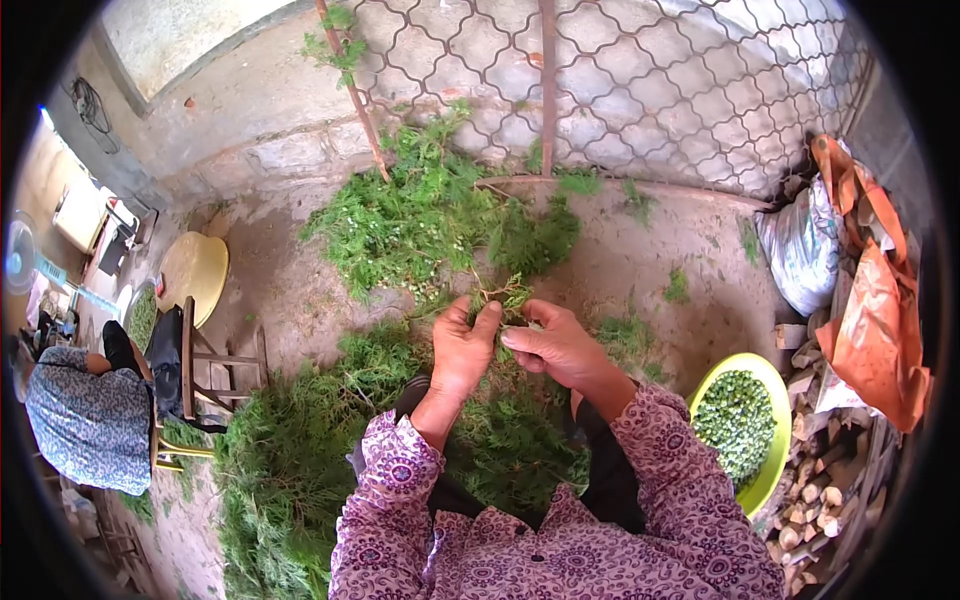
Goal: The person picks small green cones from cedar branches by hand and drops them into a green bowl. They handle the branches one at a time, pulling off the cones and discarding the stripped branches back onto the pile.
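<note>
1. The floor [660,260] is bare, rough concrete. It runs out ahead of your hands to a metal mesh fence [640,80].

2. Two big heaps of green cuttings lie on it. The far heap [420,215] sits just past your fingertips, up by the fence. The near heap [290,450] spreads under your arms and off to your left. Both look soft, feathery and thin-stemmed.

3. To your right, close by your right elbow, stands a round yellow-green bowl [772,470]. It is smooth like plastic and is full of small, round green bits [738,420].

4. Farther right, past the bowl, are short cut logs [820,490], an orange sack [880,330] and a shiny grey bag [800,250].

5. Well off to your left is a wooden stool [205,365], a flat yellow round thing [195,270], and another person [90,420] in a patterned top.

6. Your left hand [462,345] is curled shut around the stem of a small sprig [503,297]. Your right hand [555,345] is pinched narrow, its fingertips touching the same sprig from the right side.

7. The sprig sits right between your two hands, in front of your chest. Its long line points up and away from you, toward the far heap, with the leafy tip at the far end. Both hands are on it, so neither is nearer; the bowl is on your right hand's side.
</note>
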`<state>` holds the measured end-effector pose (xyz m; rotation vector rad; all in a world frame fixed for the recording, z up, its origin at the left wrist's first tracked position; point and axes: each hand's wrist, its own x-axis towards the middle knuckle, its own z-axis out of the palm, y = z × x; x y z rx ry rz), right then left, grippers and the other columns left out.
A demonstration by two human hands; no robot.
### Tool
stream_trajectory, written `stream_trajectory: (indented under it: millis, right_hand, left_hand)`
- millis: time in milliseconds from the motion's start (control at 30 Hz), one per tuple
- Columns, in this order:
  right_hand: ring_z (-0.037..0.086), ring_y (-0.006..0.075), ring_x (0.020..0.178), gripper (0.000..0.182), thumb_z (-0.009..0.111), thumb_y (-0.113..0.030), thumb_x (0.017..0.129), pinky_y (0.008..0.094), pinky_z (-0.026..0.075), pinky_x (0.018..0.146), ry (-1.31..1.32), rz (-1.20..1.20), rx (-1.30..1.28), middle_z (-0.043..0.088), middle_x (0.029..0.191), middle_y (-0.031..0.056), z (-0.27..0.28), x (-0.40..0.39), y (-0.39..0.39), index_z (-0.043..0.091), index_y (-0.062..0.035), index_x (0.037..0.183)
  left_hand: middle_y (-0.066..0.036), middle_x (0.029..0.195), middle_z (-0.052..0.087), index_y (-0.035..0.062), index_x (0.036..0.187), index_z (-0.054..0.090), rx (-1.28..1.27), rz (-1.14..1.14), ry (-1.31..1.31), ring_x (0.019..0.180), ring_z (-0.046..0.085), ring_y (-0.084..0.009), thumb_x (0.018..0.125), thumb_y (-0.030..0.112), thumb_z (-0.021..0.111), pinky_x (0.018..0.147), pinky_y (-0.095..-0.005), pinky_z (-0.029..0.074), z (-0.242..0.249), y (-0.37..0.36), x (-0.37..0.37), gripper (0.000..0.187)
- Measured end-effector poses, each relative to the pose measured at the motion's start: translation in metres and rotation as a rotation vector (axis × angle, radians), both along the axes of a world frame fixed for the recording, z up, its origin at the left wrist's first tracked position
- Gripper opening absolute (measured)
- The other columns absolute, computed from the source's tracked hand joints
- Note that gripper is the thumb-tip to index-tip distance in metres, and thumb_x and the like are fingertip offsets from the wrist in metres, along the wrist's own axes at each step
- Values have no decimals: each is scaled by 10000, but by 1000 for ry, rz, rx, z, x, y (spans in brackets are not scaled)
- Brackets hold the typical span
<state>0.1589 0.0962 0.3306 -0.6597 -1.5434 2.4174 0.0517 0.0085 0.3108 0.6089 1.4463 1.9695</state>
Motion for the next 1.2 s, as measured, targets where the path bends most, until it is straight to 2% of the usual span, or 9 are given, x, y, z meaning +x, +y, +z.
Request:
stream_trajectory:
  millis: [233, 433, 533, 600, 700, 833, 933, 1067, 1200]
  right_hand:
    - [437, 48, 491, 219, 648, -130, 748, 193, 321, 423, 79, -24, -25, 492, 615, -8, -4, 3, 3, 520, -27, 893]
    - [439, 48, 506, 158, 627, -84, 741, 192, 316, 427, 85, -37, -9, 497, 625, -14, -6, 5, 5, 533, -36, 860]
    - [452, 56, 519, 106, 601, -56, 752, 186, 316, 426, 96, -22, -162, 501, 636, -9, -7, 5, 8, 529, -51, 830]
    - [457, 67, 520, 81, 576, -34, 765, 180, 315, 422, 234, -1, -402, 505, 644, 0, -12, 7, 11, 518, -68, 810]
    - [455, 75, 514, 56, 547, -41, 789, 176, 319, 416, 232, -44, -504, 519, 675, 16, -8, 8, 11, 513, -79, 812]
    - [455, 77, 530, 41, 541, -80, 804, 177, 325, 418, 234, -77, -587, 522, 698, 25, -6, 11, 20, 514, -86, 834]
    - [461, 82, 545, 42, 536, -101, 807, 177, 331, 422, 272, -162, -509, 524, 719, 36, -4, 22, 31, 514, -90, 842]
    - [467, 88, 551, 77, 559, -85, 780, 175, 334, 414, 371, -530, -378, 531, 732, 38, 8, 69, 50, 522, -84, 847]
    - [451, 65, 523, 104, 591, -48, 748, 166, 329, 424, 273, -918, 245, 546, 705, 26, 18, 172, 65, 554, -59, 844]
  left_hand:
    - [16, 680, 584, 59, 773, 562, -20, -63, -143, 521, 486, -38, 820, 118, 580, 423, -183, 378, 12, -3, 5, 77]
    - [11, 738, 598, 60, 848, 584, -21, -243, -182, 581, 517, -52, 826, 121, 573, 460, -182, 397, 7, -5, 0, 66]
    - [6, 760, 599, 59, 893, 574, -1, -269, -225, 601, 527, -62, 822, 124, 580, 472, -197, 404, 3, -5, -2, 96]
    - [-4, 799, 597, 60, 910, 553, 64, -224, -501, 657, 548, -90, 823, 123, 578, 513, -247, 447, 4, -5, -4, 110]
    - [-11, 826, 581, 67, 929, 536, 117, -229, -559, 715, 561, -131, 825, 119, 571, 565, -314, 484, 14, -7, -3, 122]
    - [-61, 807, 578, 41, 898, 547, 123, -224, -618, 693, 578, -207, 812, 118, 577, 540, -377, 486, 12, -7, -4, 118]
    - [-57, 792, 559, 57, 902, 535, 111, -238, -653, 683, 569, -225, 802, 127, 591, 525, -419, 471, 13, -5, -6, 134]
    - [-41, 782, 538, 78, 870, 516, 137, -253, -609, 699, 565, -215, 804, 144, 588, 502, -415, 468, 17, -7, -11, 118]
    - [-42, 806, 532, 70, 912, 510, 159, -246, -596, 711, 566, -208, 821, 137, 558, 503, -391, 487, 9, -13, -18, 123]
